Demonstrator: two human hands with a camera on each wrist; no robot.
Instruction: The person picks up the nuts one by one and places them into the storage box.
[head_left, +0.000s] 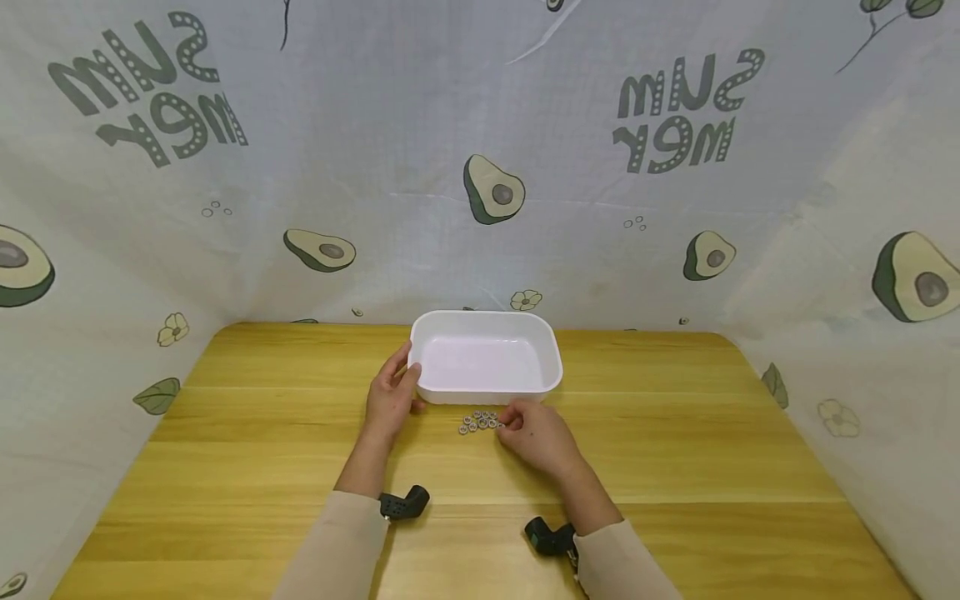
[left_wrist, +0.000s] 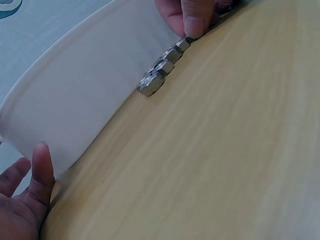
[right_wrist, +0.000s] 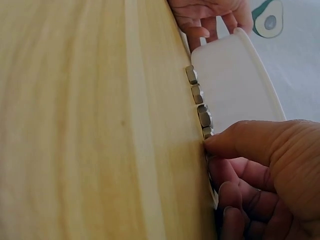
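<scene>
A white rectangular tray [head_left: 486,398] stands on the wooden table. Along its left end, my left hand [head_left: 392,398] rests against the corner, fingers spread and fairly straight; the left wrist view shows the same hand [left_wrist: 27,195] beside the tray wall [left_wrist: 85,85]. Several silver hex nuts [head_left: 477,422] lie in a small cluster before the tray's near wall. My right hand [head_left: 542,437] pinches a nut at the cluster's right end between thumb and finger. In the right wrist view, the thumb of that hand [right_wrist: 270,160] partly hides this nut [right_wrist: 208,132].
Wooden tabletop [head_left: 247,467] spreads around the tray and both arms. Behind it hangs a pale curtain [head_left: 420,150] printed with avocados. Each wrist wears a black camera, one on the left [head_left: 405,503] and one on the right [head_left: 551,537].
</scene>
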